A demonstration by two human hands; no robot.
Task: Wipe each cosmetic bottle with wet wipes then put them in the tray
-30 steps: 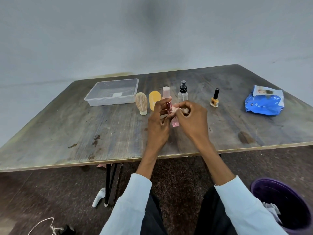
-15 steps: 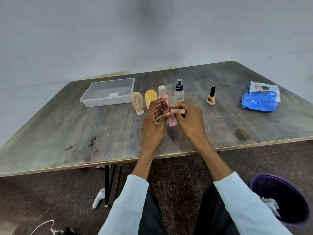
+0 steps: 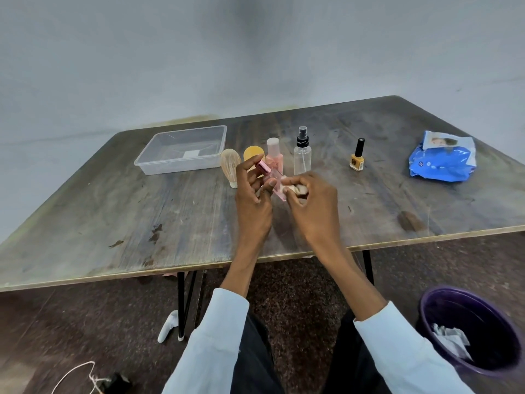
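My left hand (image 3: 252, 200) grips a slim pink glass bottle (image 3: 271, 179); my right hand (image 3: 311, 203) clutches a crumpled wipe (image 3: 297, 189). The clear plastic tray (image 3: 150, 163), at eleven o'clock, holds no bottles; five await.

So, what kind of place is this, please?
Probably a bare workroom, not a home: a worn wooden folding table against a plain grey wall, speckled dark floor, and a purple plastic waste bin.

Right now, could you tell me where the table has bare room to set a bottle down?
Bare wood lies between the yellow nail polish bottle and blue wipes packet, and near the front-left edge below the clear plastic tray. The bottle row beside the tray is crowded.
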